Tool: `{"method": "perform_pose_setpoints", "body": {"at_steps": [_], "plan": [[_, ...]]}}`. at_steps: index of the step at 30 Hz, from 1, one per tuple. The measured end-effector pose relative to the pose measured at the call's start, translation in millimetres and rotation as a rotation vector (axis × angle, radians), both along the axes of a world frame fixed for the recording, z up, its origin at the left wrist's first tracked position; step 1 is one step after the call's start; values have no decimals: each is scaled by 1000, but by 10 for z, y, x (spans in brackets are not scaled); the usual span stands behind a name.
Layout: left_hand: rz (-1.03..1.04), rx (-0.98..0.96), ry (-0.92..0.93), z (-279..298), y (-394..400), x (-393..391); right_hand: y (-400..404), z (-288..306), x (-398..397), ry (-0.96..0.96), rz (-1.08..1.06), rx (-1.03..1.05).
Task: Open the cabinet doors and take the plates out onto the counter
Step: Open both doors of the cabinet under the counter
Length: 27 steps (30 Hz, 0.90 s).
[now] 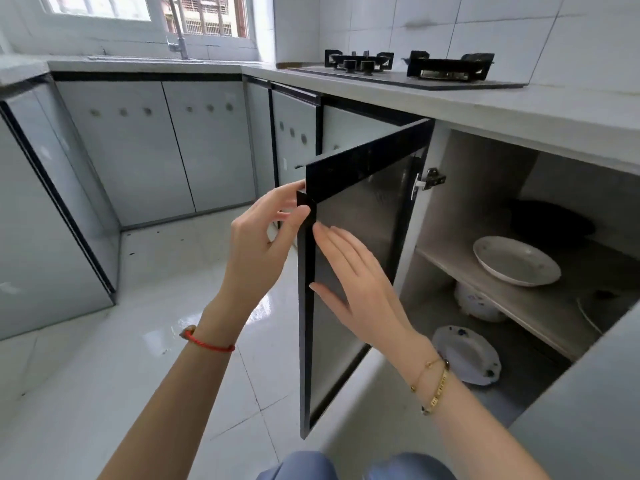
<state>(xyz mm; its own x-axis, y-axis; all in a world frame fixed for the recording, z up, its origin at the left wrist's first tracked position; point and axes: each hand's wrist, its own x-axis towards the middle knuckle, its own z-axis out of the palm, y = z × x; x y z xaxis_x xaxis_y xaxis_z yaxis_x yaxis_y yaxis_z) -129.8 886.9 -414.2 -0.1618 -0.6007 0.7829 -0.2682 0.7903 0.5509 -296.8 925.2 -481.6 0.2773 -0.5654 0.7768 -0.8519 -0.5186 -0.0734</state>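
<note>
A dark-framed cabinet door (360, 216) under the counter (485, 109) stands swung out toward me. My left hand (266, 237) grips the door's upper free corner, thumb and fingers on its edge. My right hand (353, 282) lies flat and open against the door's inner face. Inside the cabinet a white plate (516, 259) rests on the middle shelf (540, 306). A second white plate with blue marks (465, 353) lies on the cabinet floor.
A white rice cooker (476, 303) sits under the shelf, a dark pan (550, 220) behind the upper plate. A gas hob (408, 69) occupies the counter above. Another door's grey edge (588, 393) stands at the lower right. Closed grey cabinets (156, 143) line the left.
</note>
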Motion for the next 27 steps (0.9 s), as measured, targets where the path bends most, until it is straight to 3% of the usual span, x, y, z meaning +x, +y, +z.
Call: {"method": "perform_pose_setpoints", "body": {"at_steps": [5,16,27], "plan": [[101,-5,-28,-12,-326,255,-431,58,237,53,0,78],[71,238,-80,54,-968,544,-1028,172,576,56,-12,284],[113,224,-10,-49,-812,468,-739,270,361,-18,-61,243]]}}
